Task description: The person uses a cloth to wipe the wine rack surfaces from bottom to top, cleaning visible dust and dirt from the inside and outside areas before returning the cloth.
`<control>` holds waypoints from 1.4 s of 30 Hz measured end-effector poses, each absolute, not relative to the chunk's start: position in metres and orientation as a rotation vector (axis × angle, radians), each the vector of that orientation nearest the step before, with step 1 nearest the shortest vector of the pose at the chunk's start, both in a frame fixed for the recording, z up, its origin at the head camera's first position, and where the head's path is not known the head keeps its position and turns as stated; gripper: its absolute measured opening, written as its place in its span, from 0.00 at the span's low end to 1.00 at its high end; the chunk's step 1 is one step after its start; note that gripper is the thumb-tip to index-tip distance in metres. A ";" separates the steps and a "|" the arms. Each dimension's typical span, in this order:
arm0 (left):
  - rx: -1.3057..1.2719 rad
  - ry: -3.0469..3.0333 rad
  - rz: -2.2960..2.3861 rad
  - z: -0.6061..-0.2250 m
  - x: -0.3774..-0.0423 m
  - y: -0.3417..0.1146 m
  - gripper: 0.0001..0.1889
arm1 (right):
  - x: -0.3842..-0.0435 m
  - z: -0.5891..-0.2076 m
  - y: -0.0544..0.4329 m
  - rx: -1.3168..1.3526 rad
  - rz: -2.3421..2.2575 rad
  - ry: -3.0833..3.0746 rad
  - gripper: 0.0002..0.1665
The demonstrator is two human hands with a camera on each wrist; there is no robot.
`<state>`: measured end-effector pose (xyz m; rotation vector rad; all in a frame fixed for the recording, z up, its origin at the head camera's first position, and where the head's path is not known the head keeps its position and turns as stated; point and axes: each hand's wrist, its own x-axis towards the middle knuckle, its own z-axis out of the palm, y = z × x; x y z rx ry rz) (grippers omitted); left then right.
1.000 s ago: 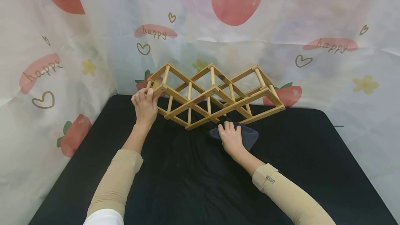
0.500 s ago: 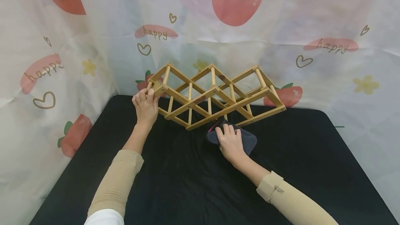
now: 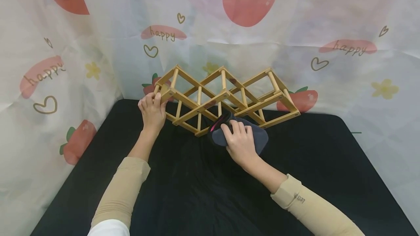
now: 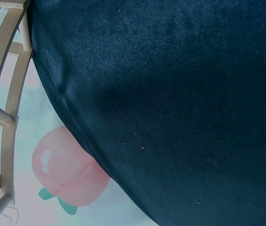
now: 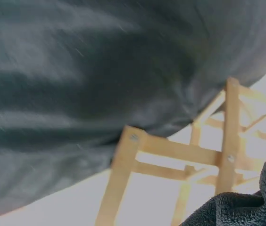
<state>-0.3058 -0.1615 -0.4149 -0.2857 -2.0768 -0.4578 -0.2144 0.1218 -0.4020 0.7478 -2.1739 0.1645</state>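
A light wooden lattice wine rack (image 3: 210, 103) stands at the back of the black-covered table. My left hand (image 3: 153, 114) grips its left end, the fingers bent over the lower corner bar. A soft dark blue cloth (image 3: 259, 139) with a pink edge is bunched under my right hand (image 3: 241, 143), whose fingers are curled into it. The cloth overlaps the rack's front bottom bars in the head view. Its fuzzy surface fills the lower right corner of the right wrist view, beside the rack's bars. Only the rack's bars show at the left of the left wrist view.
The black tablecloth (image 3: 183, 192) spreads in front of the rack. Close behind the table hangs a pale curtain (image 3: 279, 39) printed with strawberries, hearts and the word "happy". It wraps round the left and right sides too.
My right hand has drawn the cloth slightly left and up against the rack's front bars, and more pink edge shows. The left hand and the rack have stayed in place.
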 end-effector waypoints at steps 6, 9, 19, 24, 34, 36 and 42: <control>-0.280 -2.082 -0.453 -0.415 -0.306 -0.162 0.16 | -0.220 -0.378 0.113 0.774 0.154 -2.080 0.22; -0.279 -2.074 -0.452 -0.416 -0.306 -0.162 0.15 | -0.223 -0.369 0.106 0.785 0.148 -2.025 0.20; -0.278 -2.056 -0.441 -0.415 -0.307 -0.163 0.20 | -0.238 -0.356 0.085 0.807 -0.057 -1.929 0.10; -0.277 -2.073 -0.448 -0.415 -0.306 -0.163 0.17 | -0.247 -0.355 0.081 0.827 -0.167 -1.934 0.06; -0.288 -2.070 -0.463 -0.414 -0.305 -0.162 0.18 | -0.256 -0.354 0.078 0.860 -0.280 -1.952 0.04; -0.287 -2.068 -0.465 -0.414 -0.305 -0.163 0.18 | -0.258 -0.353 0.076 0.865 -0.299 -1.953 0.04; -0.296 -2.055 -0.483 -0.417 -0.306 -0.164 0.18 | -0.260 -0.351 0.071 0.854 -0.386 -1.960 0.05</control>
